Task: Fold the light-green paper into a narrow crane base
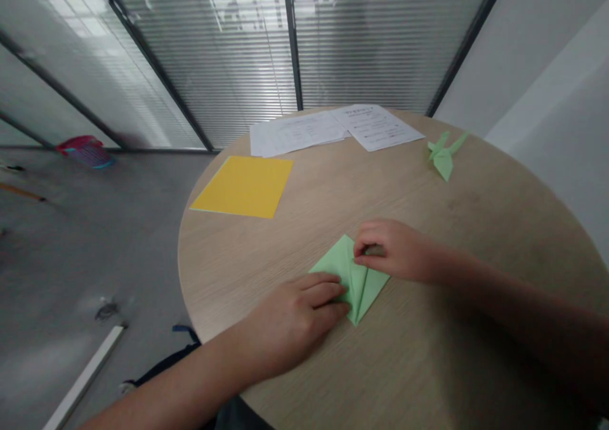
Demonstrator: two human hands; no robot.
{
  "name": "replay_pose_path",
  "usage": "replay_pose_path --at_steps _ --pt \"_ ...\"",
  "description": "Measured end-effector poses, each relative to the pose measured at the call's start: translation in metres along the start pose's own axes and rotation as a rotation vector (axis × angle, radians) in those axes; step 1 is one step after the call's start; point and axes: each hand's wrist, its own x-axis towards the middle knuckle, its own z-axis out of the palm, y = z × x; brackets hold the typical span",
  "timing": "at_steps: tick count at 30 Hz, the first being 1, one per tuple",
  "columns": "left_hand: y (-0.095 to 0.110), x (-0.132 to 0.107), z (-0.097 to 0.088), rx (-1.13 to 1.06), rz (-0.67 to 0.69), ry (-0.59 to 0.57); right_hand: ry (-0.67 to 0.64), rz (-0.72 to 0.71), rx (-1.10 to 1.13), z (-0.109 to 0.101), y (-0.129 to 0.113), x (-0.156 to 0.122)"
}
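Green paper (352, 281) lies folded on the tabletop (323, 195). It looks light, bendy and easy to rip, so pinch its edges softly. The left hand (299, 309) rests fingers flat on it; the right hand (387, 249) pinches a flap.

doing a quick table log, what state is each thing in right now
Green paper: folded, creased, lying on the table
Left hand: fingers resting on the green paper
Right hand: fingers curled, fingertips at the green paper
Yellow paper: lying flat
Printed sheets: flat, overlapping
Green figure: folded
Blinds: lowered
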Motion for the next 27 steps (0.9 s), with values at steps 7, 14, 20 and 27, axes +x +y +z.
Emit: replay_pose_path --at_steps 7,14,20,27 --pt "-0.0013 0.0004 -0.0019 -0.034 0.054 0.016 0.028 -0.09 0.025 0.0022 0.004 -0.0034" --pt "0.0041 0.0014 0.0001 -0.032 -0.022 -0.016 0.025 -0.043 0.128 0.0021 0.0062 -0.0047" --pt "0.0037 0.0031 0.0001 -0.042 -0.015 -0.018 -0.003 0.061 0.194 -0.0005 0.0008 -0.0033" --pt "-0.0001 0.0022 -0.0011 -0.106 -0.021 -0.01 -0.031 0.132 0.177 0.0009 -0.0023 -0.0003"
